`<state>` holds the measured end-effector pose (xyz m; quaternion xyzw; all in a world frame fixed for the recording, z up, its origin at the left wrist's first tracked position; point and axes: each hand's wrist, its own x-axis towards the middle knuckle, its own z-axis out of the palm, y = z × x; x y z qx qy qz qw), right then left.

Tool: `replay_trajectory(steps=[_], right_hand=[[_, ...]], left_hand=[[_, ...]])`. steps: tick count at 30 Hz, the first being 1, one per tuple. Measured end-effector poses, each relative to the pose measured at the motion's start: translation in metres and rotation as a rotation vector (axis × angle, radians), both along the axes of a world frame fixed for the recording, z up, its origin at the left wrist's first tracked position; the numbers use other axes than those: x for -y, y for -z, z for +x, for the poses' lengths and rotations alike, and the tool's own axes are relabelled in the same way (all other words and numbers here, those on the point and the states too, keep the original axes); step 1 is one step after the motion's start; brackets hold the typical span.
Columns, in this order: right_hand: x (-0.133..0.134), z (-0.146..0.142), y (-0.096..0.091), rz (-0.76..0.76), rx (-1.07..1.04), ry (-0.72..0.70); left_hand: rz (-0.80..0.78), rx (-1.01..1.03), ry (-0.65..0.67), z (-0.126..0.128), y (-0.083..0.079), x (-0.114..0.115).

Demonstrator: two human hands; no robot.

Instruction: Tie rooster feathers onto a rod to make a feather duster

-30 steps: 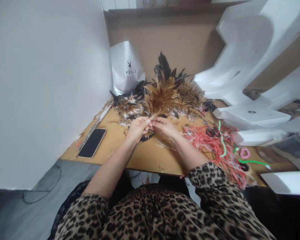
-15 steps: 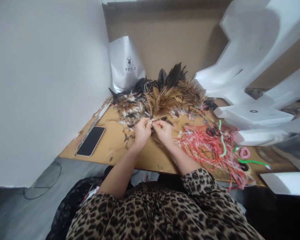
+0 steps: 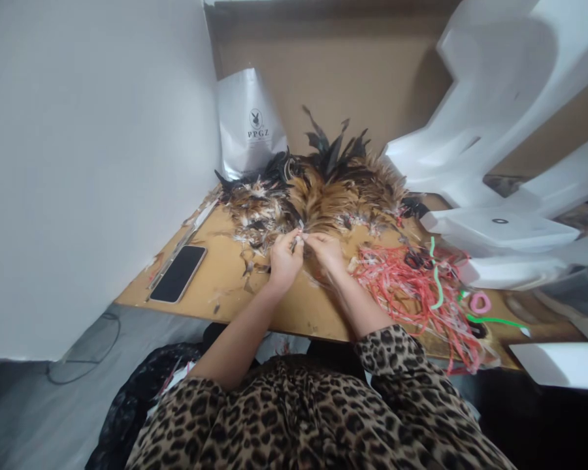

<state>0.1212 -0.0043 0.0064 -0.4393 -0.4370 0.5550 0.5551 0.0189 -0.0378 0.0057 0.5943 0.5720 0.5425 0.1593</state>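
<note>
My left hand is closed, thumb and fingers pinching the pale quill end of some brown feathers near the middle of the table. Close beside it my right hand pinches at the same spot, its fingertips almost touching the left ones. What lies between the right fingertips is too small to make out. Brown feathers fan away from the hands, with dark, glossy feathers standing up behind them. To the left lies a heap of mixed white, brown and black feathers.
A tangle of red and white strips lies right of my hands, near a pink ring. A phone rests at left. Behind the feathers stands a silver bag. White equipment takes up the right side.
Both hands remain pinched together but have shifted slightly right. The brown feathers ahead of them look lower and more spread, and the dark tips behind have changed shape.
</note>
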Motion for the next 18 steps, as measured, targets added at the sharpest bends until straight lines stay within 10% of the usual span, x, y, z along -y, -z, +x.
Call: replay_trajectory(steps=[7,18], right_hand=[[0.004,0.007,-0.008,-0.075,0.003,-0.017],[-0.007,0.024,0.006,-0.067,-0.112,-0.276]], left_hand=[[-0.045,0.086,0.085,0.003,-0.002,0.005],[-0.401,0.935,0.477,0.011,-0.020,0.008]])
